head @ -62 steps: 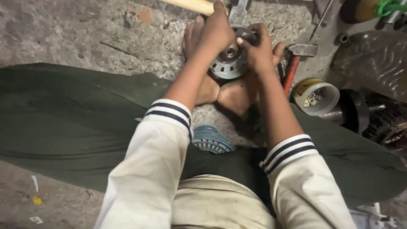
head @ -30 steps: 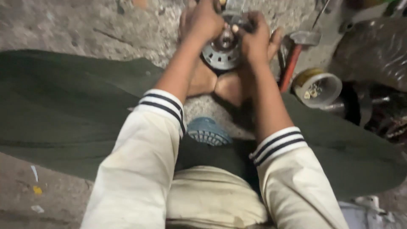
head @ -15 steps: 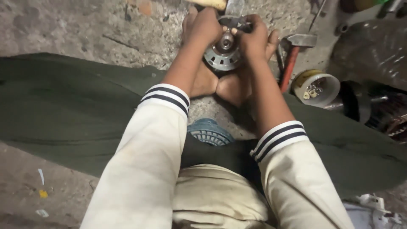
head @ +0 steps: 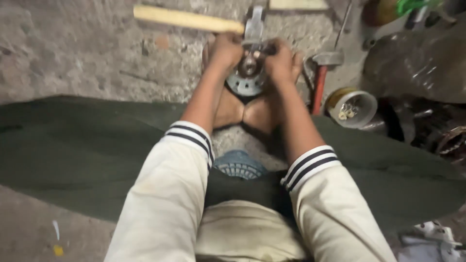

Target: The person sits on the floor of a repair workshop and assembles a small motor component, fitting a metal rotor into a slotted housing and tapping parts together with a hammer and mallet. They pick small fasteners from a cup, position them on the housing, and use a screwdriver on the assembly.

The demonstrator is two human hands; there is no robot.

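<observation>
Hands both on a round metal motor part [head: 245, 82], ribbed and grey, which sits on the concrete floor [head: 87, 58] propped between the person's bare feet [head: 245, 111], soles pressed together just below it. Left hand [head: 224, 50] closed around the part's upper left side, fingers curled in, grip looks tight. Right hand [head: 280, 62] closed on the upper right side, fingertips at the centre hub; can't tell whether it pinches a small piece there, too blurred. Hammer with a pale wooden handle [head: 187, 19] lies on the floor just beyond the hands, its metal head right above the part, touching or nearly so, can't tell which. Second hammer, red handle [head: 319, 87], lies just right of the right hand, head pointing away from the person. Further right, a round open tin [head: 350, 107] holding small light-coloured bits, next to dark motor housings [head: 427, 121] towards the right edge of the floor. Dark plastic bag [head: 417, 58] sits above those. Blue-grey ribbed cap [head: 239, 165] on the floor between the legs, near the person's body, well apart from the part. Legs in dark green trousers [head: 73, 150] spread wide left and right; sleeves are cream with dark striped cuffs [head: 190, 137].
</observation>
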